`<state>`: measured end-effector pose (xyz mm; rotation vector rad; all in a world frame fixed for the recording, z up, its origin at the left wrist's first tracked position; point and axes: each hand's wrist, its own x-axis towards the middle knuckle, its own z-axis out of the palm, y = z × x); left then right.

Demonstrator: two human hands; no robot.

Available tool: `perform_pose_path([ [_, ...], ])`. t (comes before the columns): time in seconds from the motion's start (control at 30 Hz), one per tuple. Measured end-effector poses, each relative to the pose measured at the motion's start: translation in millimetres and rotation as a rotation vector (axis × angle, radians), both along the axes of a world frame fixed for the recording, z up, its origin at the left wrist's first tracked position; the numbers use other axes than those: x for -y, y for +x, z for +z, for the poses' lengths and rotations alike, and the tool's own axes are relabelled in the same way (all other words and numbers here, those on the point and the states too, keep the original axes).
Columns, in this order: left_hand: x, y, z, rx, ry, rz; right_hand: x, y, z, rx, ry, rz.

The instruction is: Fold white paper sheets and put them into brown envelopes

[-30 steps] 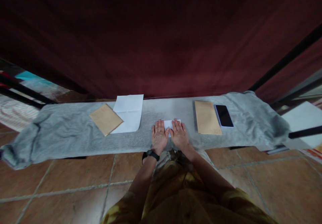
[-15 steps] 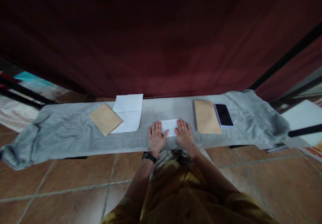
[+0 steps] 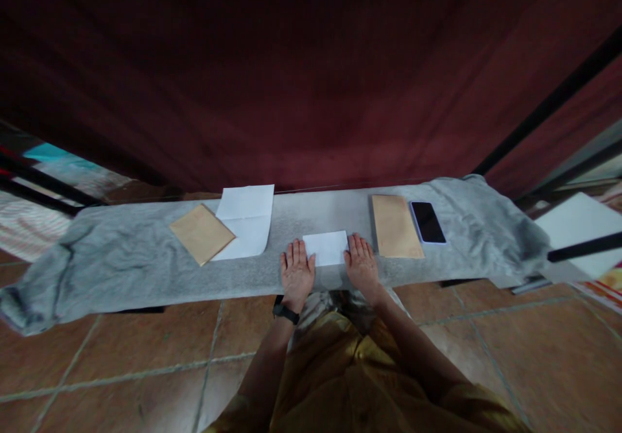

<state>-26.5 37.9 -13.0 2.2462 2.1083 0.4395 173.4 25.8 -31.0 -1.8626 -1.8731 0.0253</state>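
A folded white sheet of paper lies flat on the grey cloth, between my two hands. My left hand rests palm down at its left edge, fingers stretched out and pointing away from me. At the right edge, my right hand lies flat in the same way, its thumb by the paper's side. Neither hand grips anything. Right of my right hand is a brown envelope. Farther left, a creased white sheet lies partly under a second brown envelope.
A grey cloth covers the long narrow surface. A phone with a pale purple edge lies right of the envelope. Behind hangs a dark red curtain. Black bars stand at the sides, above a tiled floor.
My hands have slid apart toward the paper's side edges, so more of the folded paper shows between them. The envelopes and phone lie as before; the view has shifted slightly.
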Motion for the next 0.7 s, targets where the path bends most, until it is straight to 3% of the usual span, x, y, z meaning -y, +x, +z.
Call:
perform_pose_path([
  [0.1,1.3,-0.1,0.8,-0.002,0.005,0.004,-0.6,-9.8,8.9,-0.006,-0.015,0.04],
  [0.23,0.4,-0.6,4.0,0.001,-0.004,-0.006,-6.0,-36.9,18.7,0.001,-0.049,0.208],
  [0.33,2.8,-3.7,6.4,-0.012,-0.014,-0.028,-8.7,-53.6,18.9,0.031,-0.067,0.282],
  [0.47,14.2,-13.0,6.9,0.01,-0.004,-0.043,-7.2,-60.1,13.0,0.076,-0.044,0.263],
  [0.57,20.2,-33.1,9.0,0.079,0.041,-0.082,-5.5,-59.5,9.1,0.089,-0.014,0.245],
  [0.63,15.8,-59.6,13.9,0.147,0.106,-0.075,-4.9,-59.3,7.9,0.085,0.001,0.246],
  [0.7,2.3,-97.9,22.2,0.199,0.203,0.081,-4.5,-59.7,7.8,0.075,0.01,0.248],
])
